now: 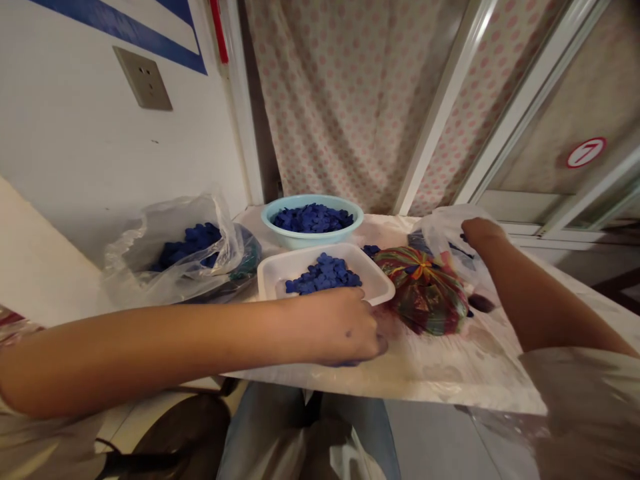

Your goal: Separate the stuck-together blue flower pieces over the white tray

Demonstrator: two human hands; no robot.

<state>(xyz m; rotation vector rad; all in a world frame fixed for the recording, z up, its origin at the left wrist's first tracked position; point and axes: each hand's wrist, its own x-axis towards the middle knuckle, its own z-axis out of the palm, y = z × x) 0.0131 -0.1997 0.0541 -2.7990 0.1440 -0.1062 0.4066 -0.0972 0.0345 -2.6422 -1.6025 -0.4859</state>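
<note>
My left hand (345,327) is closed, knuckles up, at the near edge of a white plastic tray (383,283). Its curled fingers hide whatever they hold. Inside the tray lies a heap of small blue flower-shaped pieces (325,273). Farther right, my right hand (483,233) has its fingers pinched together at a clear plastic bag (445,223). A tiny dark blue spot shows by its fingertips, but I cannot make out what is gripped. Between my hands sits a knotted striped plastic bag (430,300) in red and green.
Behind the tray stands a light blue basin (270,223) heaped with blue pieces. An open clear bag (145,233) at left holds more. A covered table (415,373) bears these things, and a dark round stool (175,433) stands below it. A curtained glass partition (350,93) rises behind.
</note>
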